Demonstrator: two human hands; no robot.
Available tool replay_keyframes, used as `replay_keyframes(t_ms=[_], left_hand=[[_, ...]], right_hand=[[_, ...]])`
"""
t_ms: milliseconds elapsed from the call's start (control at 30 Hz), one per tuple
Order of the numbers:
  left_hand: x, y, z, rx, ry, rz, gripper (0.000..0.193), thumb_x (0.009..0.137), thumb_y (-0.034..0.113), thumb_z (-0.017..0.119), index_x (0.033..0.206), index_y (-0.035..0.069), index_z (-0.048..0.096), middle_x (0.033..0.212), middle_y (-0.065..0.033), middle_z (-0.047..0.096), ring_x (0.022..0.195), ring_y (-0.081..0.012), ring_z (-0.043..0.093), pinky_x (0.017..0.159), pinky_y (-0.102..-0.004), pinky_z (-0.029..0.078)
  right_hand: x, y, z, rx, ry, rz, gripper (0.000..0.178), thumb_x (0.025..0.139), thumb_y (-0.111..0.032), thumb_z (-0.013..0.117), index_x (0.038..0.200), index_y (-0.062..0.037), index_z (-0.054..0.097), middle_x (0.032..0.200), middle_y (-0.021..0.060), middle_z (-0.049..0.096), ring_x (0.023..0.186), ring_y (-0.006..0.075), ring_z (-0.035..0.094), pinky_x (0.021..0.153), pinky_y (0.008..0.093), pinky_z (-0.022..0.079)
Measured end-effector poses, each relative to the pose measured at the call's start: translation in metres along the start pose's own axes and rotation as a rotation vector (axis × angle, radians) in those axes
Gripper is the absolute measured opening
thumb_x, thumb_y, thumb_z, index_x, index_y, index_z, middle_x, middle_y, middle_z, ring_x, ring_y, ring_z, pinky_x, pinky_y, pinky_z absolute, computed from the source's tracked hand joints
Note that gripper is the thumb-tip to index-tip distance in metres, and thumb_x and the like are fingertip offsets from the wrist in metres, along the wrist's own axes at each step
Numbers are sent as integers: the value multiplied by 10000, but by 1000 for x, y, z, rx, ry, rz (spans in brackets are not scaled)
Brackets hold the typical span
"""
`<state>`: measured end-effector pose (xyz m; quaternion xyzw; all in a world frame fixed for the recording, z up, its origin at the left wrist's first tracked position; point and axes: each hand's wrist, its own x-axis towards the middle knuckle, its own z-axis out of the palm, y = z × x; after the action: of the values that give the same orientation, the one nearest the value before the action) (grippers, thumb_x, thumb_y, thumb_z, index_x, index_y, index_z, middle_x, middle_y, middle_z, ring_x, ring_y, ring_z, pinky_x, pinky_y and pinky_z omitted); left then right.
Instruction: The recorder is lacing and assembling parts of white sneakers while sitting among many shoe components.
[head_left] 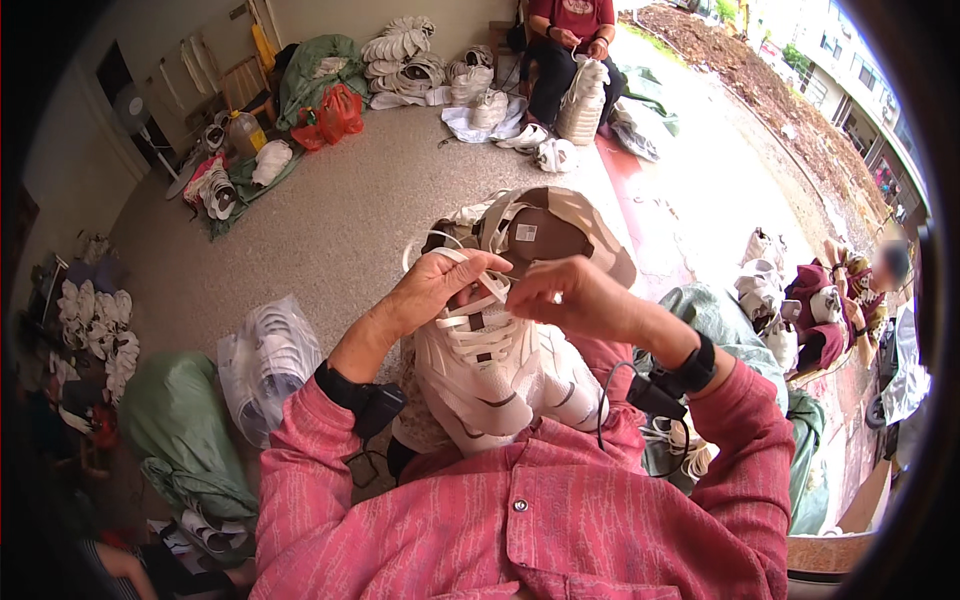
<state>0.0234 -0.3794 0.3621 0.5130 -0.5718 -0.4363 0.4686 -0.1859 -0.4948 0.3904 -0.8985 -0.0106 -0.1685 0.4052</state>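
A white shoe upper (480, 372) with rows of pale lacing lies in front of my chest, its toe toward me. My left hand (425, 292) is closed, thumb and forefinger pinching a flat white shoelace (452, 254) above the top eyelets. Part of the lace loops up behind that hand. Just across the shoe opening, my right hand (585, 300) is bent in a pinch, its fingertips against the lace by the eyelets. Beyond both hands sit more shoe uppers with brown linings (548, 232), stacked together.
Shoe uppers in a clear bag (270, 360) and a green sack (185, 420) lie to my left. Another person (575, 50) sits at the back, holding a stack of uppers. More uppers (765, 290) are piled at right. Dark straps with cables circle both my wrists.
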Motion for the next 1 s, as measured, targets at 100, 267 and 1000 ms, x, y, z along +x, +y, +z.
replay_keyframes(t_ms=[100, 267, 1000], left_hand=[[-5, -1, 0, -69, 3, -26, 481, 1009, 461, 460, 1179, 63, 668, 693, 70, 496, 641, -25, 430, 591, -180, 349], [-7, 2, 6, -146, 7, -60, 402, 998, 368, 534, 1186, 36, 658, 692, 80, 477, 630, -20, 412, 572, -185, 333], [-11, -18, -5, -313, 65, -5, 167, 926, 42, 561, 1074, 42, 638, 947, -21, 643, 794, -64, 583, 752, -211, 489]], right_hand=[[-7, 14, 13, 10, -15, 33, 98, 875, -95, 648, 959, -50, 670, 853, 81, 677, 732, 215, 661, 666, 321, 518], [-6, 15, 14, -196, -30, 48, 140, 840, -142, 683, 965, -81, 665, 920, 92, 682, 773, 277, 673, 673, 378, 518], [4, -19, 5, -253, -305, 209, 161, 947, -173, 539, 1026, -36, 507, 843, 188, 636, 817, 372, 634, 684, 447, 479]])
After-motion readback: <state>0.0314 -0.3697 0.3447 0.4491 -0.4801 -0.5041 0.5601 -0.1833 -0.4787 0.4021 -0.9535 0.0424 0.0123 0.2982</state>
